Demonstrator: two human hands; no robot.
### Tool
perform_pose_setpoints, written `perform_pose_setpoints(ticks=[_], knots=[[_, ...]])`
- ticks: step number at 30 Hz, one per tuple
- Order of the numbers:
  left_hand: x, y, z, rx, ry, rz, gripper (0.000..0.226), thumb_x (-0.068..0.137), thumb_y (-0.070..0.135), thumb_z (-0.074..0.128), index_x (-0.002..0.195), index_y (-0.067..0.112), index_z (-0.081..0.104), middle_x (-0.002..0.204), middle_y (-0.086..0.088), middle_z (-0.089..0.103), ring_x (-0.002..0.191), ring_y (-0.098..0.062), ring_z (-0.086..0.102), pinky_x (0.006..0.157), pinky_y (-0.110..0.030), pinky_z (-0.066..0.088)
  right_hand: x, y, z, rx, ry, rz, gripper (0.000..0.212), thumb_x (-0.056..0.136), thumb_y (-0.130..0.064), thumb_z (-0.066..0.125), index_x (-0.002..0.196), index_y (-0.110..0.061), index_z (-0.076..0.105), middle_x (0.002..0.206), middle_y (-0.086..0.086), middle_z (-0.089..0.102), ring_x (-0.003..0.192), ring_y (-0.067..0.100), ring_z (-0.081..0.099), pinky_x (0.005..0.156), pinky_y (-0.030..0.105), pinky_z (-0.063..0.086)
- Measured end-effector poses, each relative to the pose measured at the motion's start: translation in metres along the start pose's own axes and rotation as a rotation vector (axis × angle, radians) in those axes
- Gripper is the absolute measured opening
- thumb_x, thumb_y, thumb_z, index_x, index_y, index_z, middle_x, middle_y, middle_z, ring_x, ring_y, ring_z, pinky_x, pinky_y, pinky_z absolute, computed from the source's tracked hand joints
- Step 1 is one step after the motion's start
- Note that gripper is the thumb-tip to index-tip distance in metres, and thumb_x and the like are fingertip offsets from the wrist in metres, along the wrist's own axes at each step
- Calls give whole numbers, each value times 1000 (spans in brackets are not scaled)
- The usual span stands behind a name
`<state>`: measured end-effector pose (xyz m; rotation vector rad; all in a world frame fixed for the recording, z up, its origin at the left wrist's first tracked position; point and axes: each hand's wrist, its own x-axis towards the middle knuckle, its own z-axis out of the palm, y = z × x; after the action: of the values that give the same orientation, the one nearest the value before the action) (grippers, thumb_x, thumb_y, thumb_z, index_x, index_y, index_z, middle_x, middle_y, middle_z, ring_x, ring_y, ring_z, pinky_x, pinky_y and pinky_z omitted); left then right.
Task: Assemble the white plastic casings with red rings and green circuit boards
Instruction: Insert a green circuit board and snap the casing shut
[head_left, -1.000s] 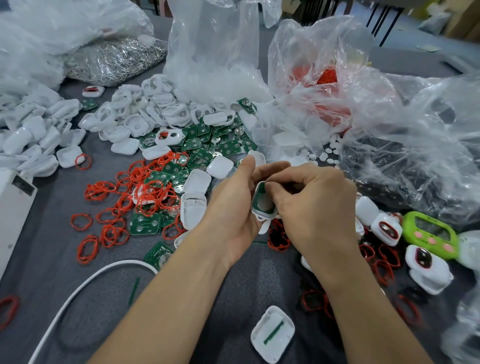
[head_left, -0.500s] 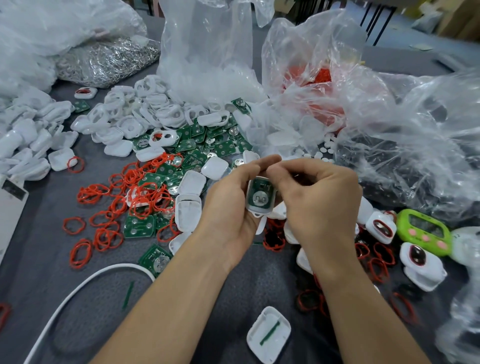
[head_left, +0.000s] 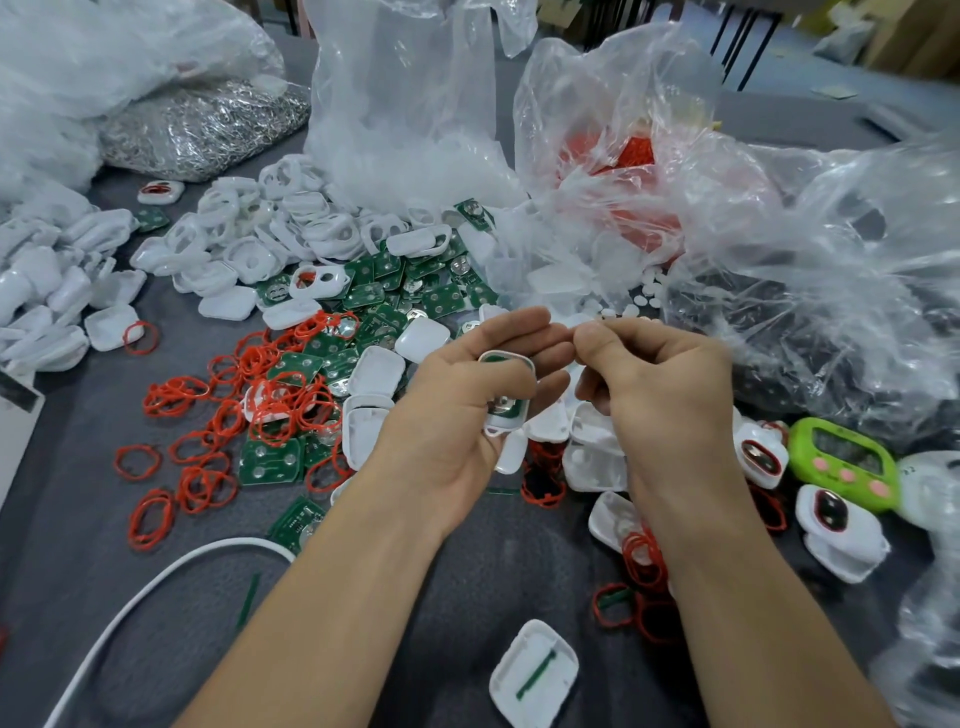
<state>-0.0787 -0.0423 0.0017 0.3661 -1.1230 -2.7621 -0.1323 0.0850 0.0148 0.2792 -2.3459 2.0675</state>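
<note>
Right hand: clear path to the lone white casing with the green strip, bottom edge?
Probably yes: the casing lies uncovered beside the right forearm; the right hand just has to pull back.

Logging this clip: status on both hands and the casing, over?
Left hand grips white casing, green circuit board seated inside. Right hand curled close beside, whether it holds anything unclear. Nothing between them.

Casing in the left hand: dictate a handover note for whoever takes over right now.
Left hand: holds a white casing with a green board seated inside.
Right hand: fingers curled, thumb and forefinger pinched; what they hold cannot be told.
Parts: red rings, boards and empty casings lie on the table, left and ahead.
Done: board in. Left: ring, not visible on this casing; closing it.
</note>
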Motion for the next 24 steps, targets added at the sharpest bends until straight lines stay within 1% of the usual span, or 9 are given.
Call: perform_pose_setpoints(ticks=[2,4,8,10,14,17,19,21,24], knots=[[1,-1,0,0,-8,7,48,67,-25,52,91,7,79,103,-17,77,93,-23,77,70,-25,61,0,0,0,2,-11,-3,18,89,-24,73,72,-29,79,55,-2,65,51,8,56,53,20,46],[1,-1,-1,-2,-14,10,51,73,-30,47,93,6,78,102,-17,77,93,-23,77,71,-26,61,-1,-2,0,7,-18,-5,20,90,-24,74,72,-30,80,55,-2,66,51,7,57,52,18,46],[0,1,1,2,0,-5,55,80,-29,42,84,9,82,101,-17,78,92,-23,77,73,-27,62,-1,-4,0,6,-18,-3,22,90,-22,74,71,-31,80,56,-1,67,51,7,58,51,17,46],[0,2,2,0,12,-12,56,82,-28,40,83,9,82,102,-17,78,92,-23,77,73,-27,62,-2,-5,0,6,-16,1,22,90,-22,74,71,-31,79,55,-1,67,50,7,58,51,16,46],[0,2,2,5,16,-10,51,82,-29,39,98,5,74,103,-16,78,93,-22,77,75,-26,62,-2,-6,0,15,-17,9,24,91,-21,74,70,-30,79,55,-1,66,50,7,57,51,17,46],[-1,2,2,-8,-1,-10,51,80,-29,40,103,3,72,104,-16,77,95,-23,77,76,-26,62,-2,-6,0,19,-18,14,23,91,-20,74,70,-28,79,55,0,66,50,8,57,50,17,46],[-2,3,2,-24,-9,-19,50,78,-27,42,104,3,72,105,-16,77,96,-23,76,78,-27,62,-2,-7,0,23,-18,16,23,91,-20,74,70,-27,79,55,0,66,50,8,57,51,17,46],[-2,5,3,-51,-13,-45,46,74,-19,46,104,3,72,106,-16,77,98,-24,76,79,-29,63,-2,-7,-1,30,-14,22,23,91,-19,74,70,-26,79,54,0,66,50,8,57,51,17,45],[-3,8,3,-106,-23,-89,44,77,-14,42,106,0,71,108,-18,76,99,-27,76,75,-31,63,-2,-7,-1,40,-15,27,24,92,-18,74,69,-25,79,54,1,65,49,8,56,50,17,45]])
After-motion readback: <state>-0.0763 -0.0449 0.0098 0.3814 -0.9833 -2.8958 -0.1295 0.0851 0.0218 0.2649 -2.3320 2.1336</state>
